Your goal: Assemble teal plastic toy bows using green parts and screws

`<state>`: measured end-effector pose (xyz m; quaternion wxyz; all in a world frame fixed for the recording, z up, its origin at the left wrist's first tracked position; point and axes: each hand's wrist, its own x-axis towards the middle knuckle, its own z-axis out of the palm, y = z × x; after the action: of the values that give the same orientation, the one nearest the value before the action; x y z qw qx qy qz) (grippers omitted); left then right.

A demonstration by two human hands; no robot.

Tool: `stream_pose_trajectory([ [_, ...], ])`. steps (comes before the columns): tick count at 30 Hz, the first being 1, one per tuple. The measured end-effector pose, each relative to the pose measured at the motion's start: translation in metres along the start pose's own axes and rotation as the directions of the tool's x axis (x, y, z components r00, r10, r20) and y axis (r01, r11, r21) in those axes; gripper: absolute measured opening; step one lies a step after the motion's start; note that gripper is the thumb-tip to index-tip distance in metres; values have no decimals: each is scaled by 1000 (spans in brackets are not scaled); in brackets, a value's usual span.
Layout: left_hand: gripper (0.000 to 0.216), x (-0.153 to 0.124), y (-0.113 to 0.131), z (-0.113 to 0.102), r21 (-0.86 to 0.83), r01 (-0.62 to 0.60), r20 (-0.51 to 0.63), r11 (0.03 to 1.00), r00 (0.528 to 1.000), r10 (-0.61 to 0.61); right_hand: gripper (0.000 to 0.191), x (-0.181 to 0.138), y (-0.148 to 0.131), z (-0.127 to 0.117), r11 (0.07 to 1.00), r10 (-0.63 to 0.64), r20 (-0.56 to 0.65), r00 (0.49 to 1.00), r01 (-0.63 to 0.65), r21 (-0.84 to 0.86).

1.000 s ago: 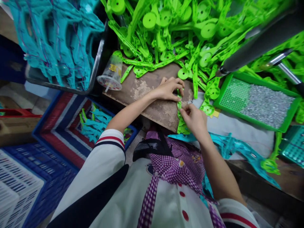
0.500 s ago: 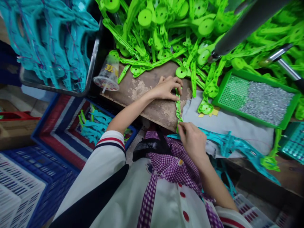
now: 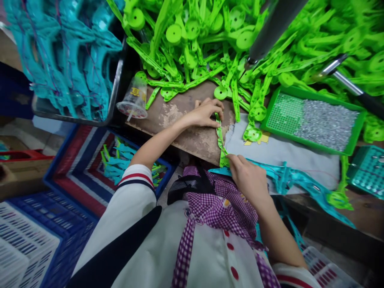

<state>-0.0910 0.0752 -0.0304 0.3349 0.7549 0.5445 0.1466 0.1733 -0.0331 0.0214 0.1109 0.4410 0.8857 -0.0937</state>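
Note:
My left hand [image 3: 208, 113] is closed, its thumb and fingers gripping the upper end of a narrow bright green plastic part [image 3: 221, 140] over the worktable. At the part's lower end, my right hand [image 3: 249, 178] is closed in a pinch. A thin pale strand seems to run along the part toward these fingertips, but what they pinch is too small to make out. Just right of my right hand, a long turquoise plastic part [image 3: 283, 176] lies across a grey cloth [image 3: 318, 164]. Loose green parts [image 3: 254, 132] rest at the cloth's left edge.
A heap of green parts [image 3: 192, 56] covers the back. On the right stand a green basket [image 3: 349, 151] of small metal pieces and a teal tray [image 3: 367, 172]. A dark tool [image 3: 273, 36] hangs above. Left are a plastic cup [image 3: 133, 100] and a black bin [image 3: 115, 96] with turquoise parts.
The view has shifted slightly, so the table's things sit further left. My right fingertips are now a little right of the green part's lower end; my left hand keeps its grip.

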Motion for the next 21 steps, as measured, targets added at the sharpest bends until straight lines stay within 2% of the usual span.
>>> stream_pose_trajectory([
  [4, 31, -9, 10, 0, 45, 10, -39, 999, 999, -8, 27, 3, 3, 1, 1000, -10, 1, 1000, 10, 29],
  [8, 33, -36, 40, 15, 88, -20, -245, 996, 969, 41, 27, 5, 10, 2, 991, -19, -16, 1000, 21, 133],
  [9, 30, -44, 48, 23, 97, -70, -248, 993, 964, 92, 27, 5, 13, 3, 987, -27, -19, 999, 29, 160],
  [12, 21, -63, 63, 51, 60, -254, -99, 965, 961, 259, 26, 4, 23, 9, 962, -35, -49, 998, 47, 270],
  [14, 22, -70, 64, 67, 11, -291, -53, 957, 955, 291, 26, 2, 29, 15, 933, -16, -80, 997, 44, 356],
  [17, 23, -71, 56, 78, -19, -308, -87, 951, 948, 305, 27, 1, 33, 23, 904, 21, -128, 992, 36, 426],
  [21, 25, -68, 46, 78, 6, -343, -107, 939, 934, 342, 25, 5, 32, 26, 922, 75, -155, 985, -10, 386],
])
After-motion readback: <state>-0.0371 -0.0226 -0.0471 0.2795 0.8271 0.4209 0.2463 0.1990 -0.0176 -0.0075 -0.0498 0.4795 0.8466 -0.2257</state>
